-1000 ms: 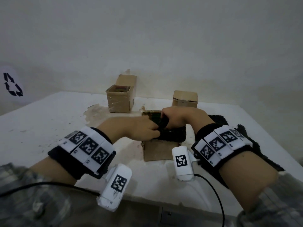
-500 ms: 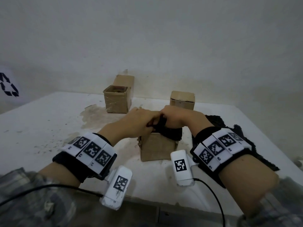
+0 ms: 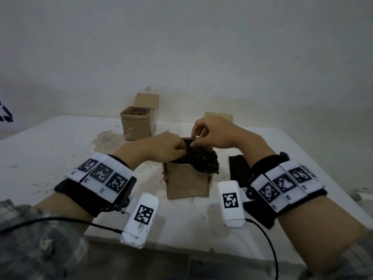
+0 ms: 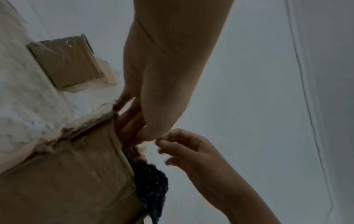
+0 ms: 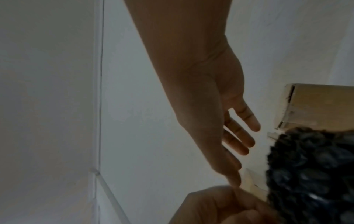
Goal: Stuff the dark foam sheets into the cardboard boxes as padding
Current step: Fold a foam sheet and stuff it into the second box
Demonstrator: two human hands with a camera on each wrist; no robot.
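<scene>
The foam (image 3: 203, 160) sits bunched in the open top of the near box (image 3: 187, 182), at the middle of the tabletop (image 3: 50, 150). Part of it is down inside; a bumpy dark lobe spills over the box's rim toward 3 o'clock and hangs down the outside wall. In the left wrist view the same foam (image 4: 151, 188) bulges past the box's (image 4: 67, 181) edge.

The left hand (image 3: 163, 146) comes in from 9 o'clock, its fingers reaching down into the box's mouth against the foam. Whether that grip has closed on the foam or is only pressing it, I cannot tell. The right hand (image 3: 214, 134) is above the box's far rim at 12 o'clock, released: fingers loosely spread and nothing held, its fingertips close over the foam's top edge. The right wrist view shows it the same way, the right hand (image 5: 226, 121) with straight fingers near the foam (image 5: 310, 174).

More foam sheets (image 3: 239, 168) lie flat on the tabletop at 3 o'clock of the box, partly under the right wrist. An open box (image 3: 137, 126) stands at 11 o'clock with something inside that is too dim to make out. A third box (image 3: 228, 117) peeks out behind the right hand at 12 o'clock. A pale wall (image 3: 181, 47) rises behind the tabletop.
</scene>
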